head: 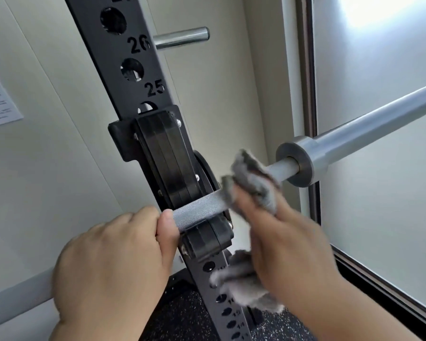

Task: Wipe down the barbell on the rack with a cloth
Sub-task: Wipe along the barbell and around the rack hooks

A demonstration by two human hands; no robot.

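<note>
The steel barbell (199, 209) is lying across the whole view, resting in the rack's hook, with its smooth sleeve (379, 119) running up to the right and its shaft passing out at lower left. The black rack upright (133, 77) is standing behind it, a flat-faced post punched with round holes and stamped with numbers.

The left hand (113, 262) is clenching the shaft just left of the hook, thumb lying on the cross-hatched knurling. The right hand (285, 247), blurred, is grasping the grey cloth (253, 178) and pressing it round the bare shaft between the hook and the sleeve's collar (298, 163). The cloth is looking fuzzy and pile-like, bunched above the fingers and trailing loose below the palm.

By my reading, the wiping step is under way on this short inner stretch. The next move is likely calling for sliding the cloth outward over the stepped collar onto the sleeve, or shifting the left hand so the knurling can be rubbed; the rough knurl will probably be snagging the fibres.

The layered black J-hook (165, 163) is cradling the bar, bolted at its sides. A short polished peg (182, 38) is projecting from the upright above.
</note>
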